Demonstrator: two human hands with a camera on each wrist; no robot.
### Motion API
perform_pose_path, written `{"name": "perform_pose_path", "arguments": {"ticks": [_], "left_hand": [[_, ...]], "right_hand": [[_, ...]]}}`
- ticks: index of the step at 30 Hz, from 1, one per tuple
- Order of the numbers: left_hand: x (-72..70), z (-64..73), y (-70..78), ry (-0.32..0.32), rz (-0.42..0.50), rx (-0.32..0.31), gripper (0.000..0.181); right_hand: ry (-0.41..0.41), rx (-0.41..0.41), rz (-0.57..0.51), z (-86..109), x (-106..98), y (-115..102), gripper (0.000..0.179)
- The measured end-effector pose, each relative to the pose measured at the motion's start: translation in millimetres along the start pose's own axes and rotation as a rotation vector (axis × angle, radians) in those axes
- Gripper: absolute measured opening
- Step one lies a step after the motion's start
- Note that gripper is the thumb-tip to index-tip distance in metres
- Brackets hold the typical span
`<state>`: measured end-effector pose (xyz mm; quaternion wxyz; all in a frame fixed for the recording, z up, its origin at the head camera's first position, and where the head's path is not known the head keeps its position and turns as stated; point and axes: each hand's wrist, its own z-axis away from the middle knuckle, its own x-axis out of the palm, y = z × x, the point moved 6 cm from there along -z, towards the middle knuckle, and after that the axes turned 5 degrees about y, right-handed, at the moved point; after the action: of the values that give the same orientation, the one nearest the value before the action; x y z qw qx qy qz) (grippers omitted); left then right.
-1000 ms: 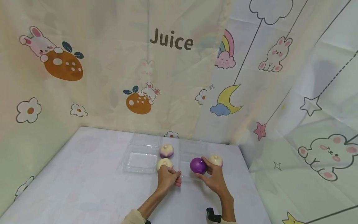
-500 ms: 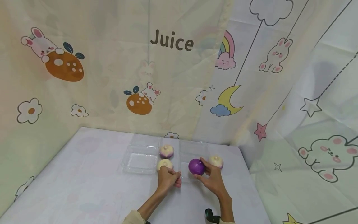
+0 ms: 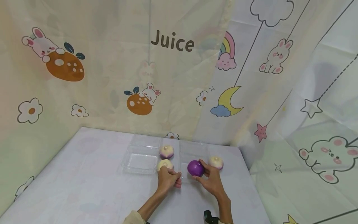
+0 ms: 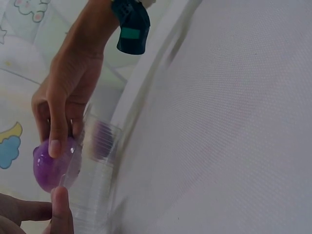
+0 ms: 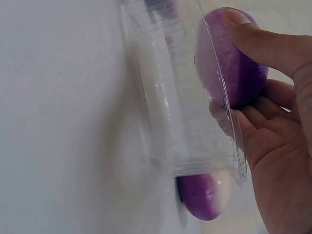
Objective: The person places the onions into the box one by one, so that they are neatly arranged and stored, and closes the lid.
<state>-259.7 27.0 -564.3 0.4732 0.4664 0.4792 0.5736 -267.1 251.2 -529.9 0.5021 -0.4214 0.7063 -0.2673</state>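
Note:
My right hand (image 3: 213,180) grips a purple-and-white turnip (image 3: 195,168) between thumb and fingers, its purple side facing me. The turnip is held over a clear plastic box (image 3: 193,148) whose lid stands open at the back. In the right wrist view the box wall (image 5: 165,107) overlaps part of this turnip. My left hand (image 3: 167,180) pinches the near left rim of the same box between thumb and finger. A pale turnip (image 3: 165,165) sits just beyond the left hand, partly covered by it. Another turnip (image 3: 216,162) lies right of the box.
A second open clear box (image 3: 141,160) stands to the left on the white table (image 3: 98,174). One more turnip (image 3: 167,151) lies between the two boxes. Printed curtains (image 3: 112,62) hang behind the table and along its right side.
My right hand has moved slightly left and toward me with the turnip, which has turned a little in the grip. The left hand has stayed at the box rim.

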Motion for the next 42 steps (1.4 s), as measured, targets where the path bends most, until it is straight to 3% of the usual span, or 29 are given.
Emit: {"name": "perform_pose_path", "arguments": {"ticks": [24, 42], "left_hand": [[0.9, -0.8, 1.1, -0.006, -0.014, 0.019, 0.015], [1.3, 2.6, 3.7, -0.014, -0.011, 0.012, 0.016]], "right_hand": [[-0.032, -0.031, -0.004, -2.8, 7.1, -3.6, 0.079], [-0.086, 0.026, -0.019, -6.7, 13.3, 3.2, 0.085]]}}
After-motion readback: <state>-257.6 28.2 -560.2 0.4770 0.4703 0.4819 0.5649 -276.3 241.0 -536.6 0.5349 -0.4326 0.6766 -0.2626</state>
